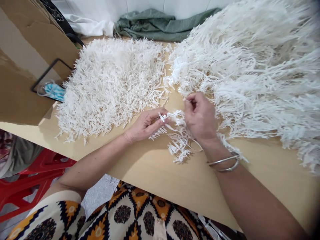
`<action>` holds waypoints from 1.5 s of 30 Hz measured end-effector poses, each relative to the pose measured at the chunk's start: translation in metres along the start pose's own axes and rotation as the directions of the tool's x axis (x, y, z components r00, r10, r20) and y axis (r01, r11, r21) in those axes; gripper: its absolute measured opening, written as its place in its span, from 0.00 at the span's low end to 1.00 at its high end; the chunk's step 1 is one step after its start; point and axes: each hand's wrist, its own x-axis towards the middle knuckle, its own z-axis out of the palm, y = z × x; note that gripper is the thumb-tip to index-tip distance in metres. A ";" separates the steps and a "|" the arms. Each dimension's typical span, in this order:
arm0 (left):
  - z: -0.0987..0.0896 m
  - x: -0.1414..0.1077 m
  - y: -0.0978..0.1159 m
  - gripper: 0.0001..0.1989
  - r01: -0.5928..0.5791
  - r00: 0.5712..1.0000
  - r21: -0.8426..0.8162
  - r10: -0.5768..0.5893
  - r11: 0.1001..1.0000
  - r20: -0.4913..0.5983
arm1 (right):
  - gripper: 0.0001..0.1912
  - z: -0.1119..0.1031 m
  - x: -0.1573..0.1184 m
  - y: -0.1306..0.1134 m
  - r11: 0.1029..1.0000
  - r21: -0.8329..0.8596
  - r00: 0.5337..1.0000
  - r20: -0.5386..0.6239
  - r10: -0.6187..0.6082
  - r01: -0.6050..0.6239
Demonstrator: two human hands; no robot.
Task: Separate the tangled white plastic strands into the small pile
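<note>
Between the thumb and fingers of my left hand [147,124] is a small white branched plastic piece [163,116]. My right hand [201,116] is just to its right, fingers curled into a pinch. A tiny white bit shows at its fingertips, too small to name. Below and between both hands lies a loose cluster of white plastic sprigs [180,148] with thin stems. To the left spreads a heap of short white spiky pieces [112,83]. On the right a taller heap of long white stringy strands [255,76] comes close to my right hand.
A cardboard box [22,73] stands at the left, with a black metal frame and a clear cup [51,89] holding something blue and white beside it. A green cloth [155,25] lies along the tiled wall. Red stools [37,176] stand below the table's left edge.
</note>
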 end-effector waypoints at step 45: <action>0.017 0.001 0.003 0.15 -0.244 0.904 0.212 0.143 0.946 0.403 | 0.12 -0.013 0.001 -0.008 0.994 0.106 0.981 0.195 0.006 -0.027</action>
